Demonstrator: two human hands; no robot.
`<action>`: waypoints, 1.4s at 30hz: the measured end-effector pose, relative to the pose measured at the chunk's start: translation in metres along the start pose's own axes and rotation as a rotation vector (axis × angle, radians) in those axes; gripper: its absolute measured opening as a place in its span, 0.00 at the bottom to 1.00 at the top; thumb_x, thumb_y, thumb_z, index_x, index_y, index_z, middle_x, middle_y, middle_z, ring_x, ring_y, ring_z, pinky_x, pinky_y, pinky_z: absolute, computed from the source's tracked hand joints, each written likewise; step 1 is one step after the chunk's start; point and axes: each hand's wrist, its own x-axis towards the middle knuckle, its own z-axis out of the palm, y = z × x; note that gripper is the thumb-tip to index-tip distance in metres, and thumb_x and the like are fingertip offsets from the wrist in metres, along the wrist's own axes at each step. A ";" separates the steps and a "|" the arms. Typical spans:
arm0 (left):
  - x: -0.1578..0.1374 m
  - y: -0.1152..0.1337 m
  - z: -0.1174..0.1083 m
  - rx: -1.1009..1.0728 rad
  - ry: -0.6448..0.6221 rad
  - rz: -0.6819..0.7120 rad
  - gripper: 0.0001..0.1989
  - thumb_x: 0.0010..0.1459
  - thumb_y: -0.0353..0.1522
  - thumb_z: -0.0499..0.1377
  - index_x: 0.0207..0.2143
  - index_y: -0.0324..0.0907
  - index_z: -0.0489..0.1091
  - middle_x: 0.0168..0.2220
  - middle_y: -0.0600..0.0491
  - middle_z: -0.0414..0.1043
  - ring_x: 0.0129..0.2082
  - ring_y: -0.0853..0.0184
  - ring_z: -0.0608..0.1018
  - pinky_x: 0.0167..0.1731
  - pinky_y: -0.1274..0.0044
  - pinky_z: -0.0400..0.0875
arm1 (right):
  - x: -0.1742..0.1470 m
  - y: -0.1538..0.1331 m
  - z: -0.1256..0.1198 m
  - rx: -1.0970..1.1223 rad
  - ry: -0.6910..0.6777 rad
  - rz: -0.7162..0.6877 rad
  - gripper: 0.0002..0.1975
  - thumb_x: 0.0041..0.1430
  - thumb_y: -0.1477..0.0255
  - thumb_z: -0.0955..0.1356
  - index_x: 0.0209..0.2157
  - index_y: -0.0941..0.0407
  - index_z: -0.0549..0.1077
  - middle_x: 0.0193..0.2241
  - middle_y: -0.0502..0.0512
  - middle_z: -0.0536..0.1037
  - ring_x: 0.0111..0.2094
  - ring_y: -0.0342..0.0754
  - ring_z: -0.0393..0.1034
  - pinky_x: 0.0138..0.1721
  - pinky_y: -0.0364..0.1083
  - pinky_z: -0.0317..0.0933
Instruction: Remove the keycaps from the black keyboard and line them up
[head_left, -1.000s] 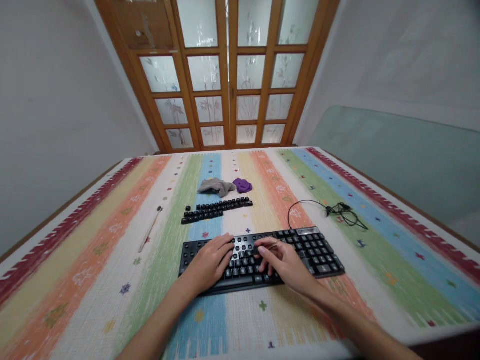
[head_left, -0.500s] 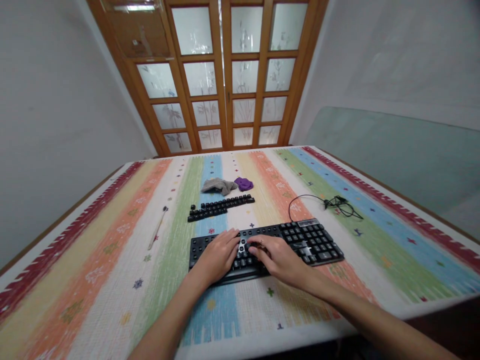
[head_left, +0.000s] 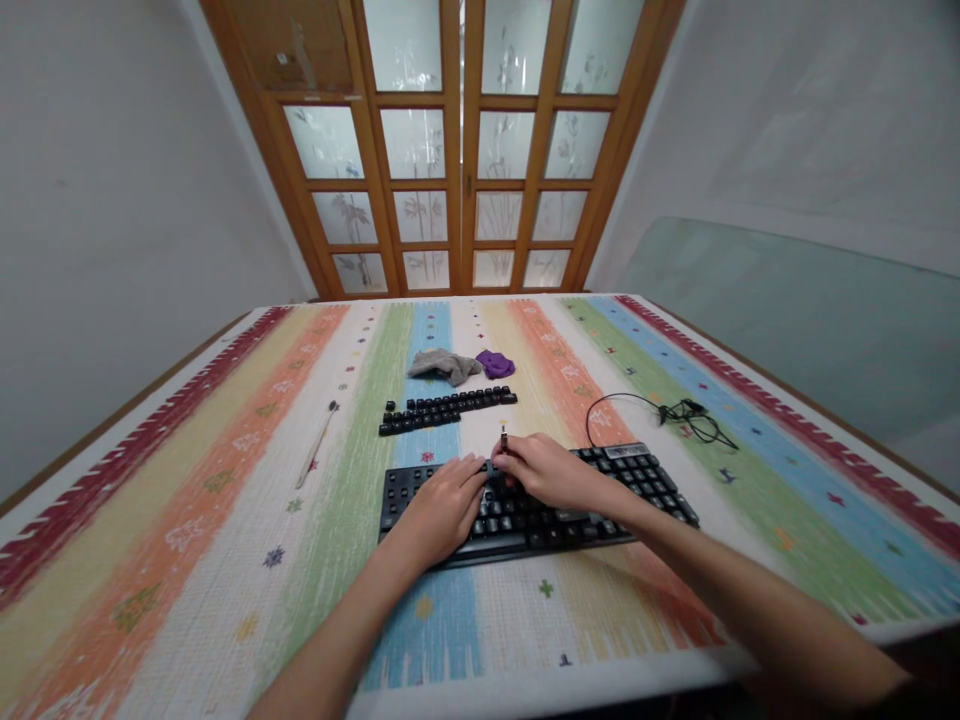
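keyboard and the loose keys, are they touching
Apart: the head view shows a strip of tablecloth between the keyboard and the loose keys beyond it.

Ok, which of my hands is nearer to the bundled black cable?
Right. Your right hand is over the keyboard, to the left of the cable bundle; your left hand is farther left, on the keyboard's left part.

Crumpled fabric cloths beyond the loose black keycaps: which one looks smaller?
The crumpled purple cloth, right of the crumpled grey cloth; it bunches compactly, while the grey one spreads wider.
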 end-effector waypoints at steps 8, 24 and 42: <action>0.001 0.002 -0.001 0.039 -0.027 -0.005 0.14 0.67 0.28 0.49 0.49 0.37 0.70 0.58 0.41 0.70 0.59 0.57 0.71 0.60 0.61 0.66 | 0.023 0.021 0.001 0.285 -0.118 0.134 0.16 0.69 0.62 0.58 0.32 0.58 0.66 0.20 0.49 0.73 0.17 0.41 0.63 0.22 0.41 0.57; 0.016 0.006 -0.026 -0.358 0.111 -0.194 0.20 0.60 0.32 0.60 0.55 0.43 0.67 0.51 0.46 0.75 0.49 0.59 0.78 0.52 0.64 0.72 | 0.012 0.011 -0.031 0.290 -0.127 -0.151 0.14 0.70 0.63 0.58 0.35 0.56 0.65 0.27 0.51 0.72 0.21 0.41 0.66 0.25 0.43 0.62; 0.065 -0.004 -0.031 -0.672 0.058 -0.270 0.15 0.54 0.38 0.66 0.41 0.39 0.75 0.37 0.50 0.80 0.35 0.65 0.82 0.40 0.71 0.78 | 0.008 0.008 -0.058 0.013 0.041 -0.301 0.11 0.70 0.70 0.57 0.37 0.57 0.68 0.33 0.57 0.77 0.34 0.48 0.69 0.37 0.47 0.60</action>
